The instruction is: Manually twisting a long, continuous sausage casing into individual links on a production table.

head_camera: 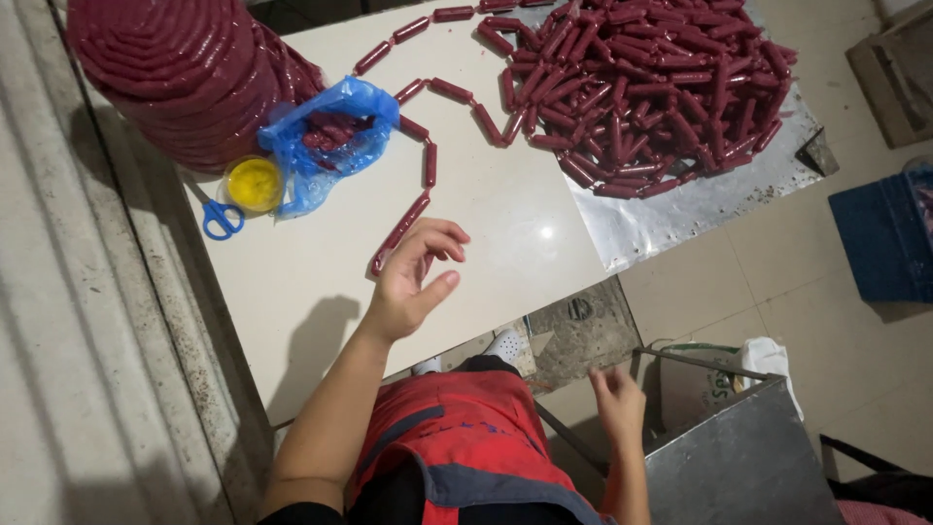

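Note:
My left hand [413, 277] hovers over the white table [311, 262], fingers curled and apart, at the near end of a chain of dark red sausage links [413, 204]; whether it touches the chain I cannot tell. That chain runs up past a blue plastic bag [330, 136] towards a large pile of loose red sausages [641, 87] on a silver sheet [671, 214]. My right hand [617, 399] hangs below the table edge, fingers spread, holding nothing, beside a grey metal box [739, 467].
A tall coiled stack of red sausage links [175, 68] stands at the table's far left. A yellow lid [255, 183] and blue-handled scissors [222, 219] lie near it. A blue crate [884, 238] sits on the tiled floor at right.

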